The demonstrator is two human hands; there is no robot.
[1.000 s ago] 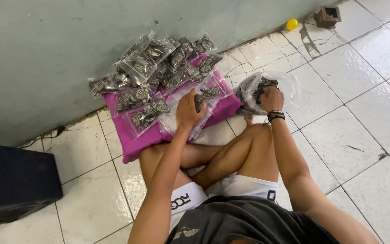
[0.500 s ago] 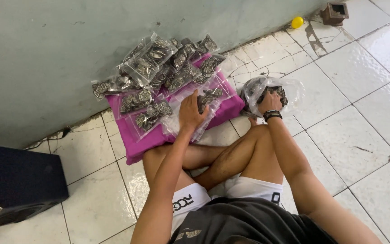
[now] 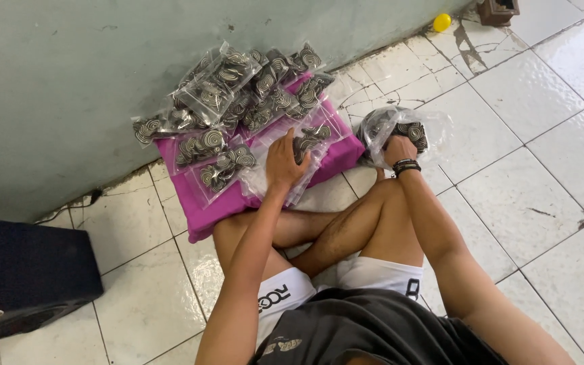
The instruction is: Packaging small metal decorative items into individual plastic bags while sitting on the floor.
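The left hand [image 3: 284,162] lies flat, fingers spread, pressing on a clear packet of spiral-patterned pieces [image 3: 305,145] at the near edge of the magenta cushion [image 3: 197,216]. It grips nothing, just rests palm-down. The right hand [image 3: 400,145], with dark bands at the wrist, is plunged into a big clear bag of loose spiral pieces [image 3: 400,125] on the tiled floor [image 3: 528,203] just beside the cushion's right end; its fingers are hidden, so their grip can't be told. More filled packets [image 3: 231,94] are piled at the cushion's far edge against the wall [image 3: 69,81].
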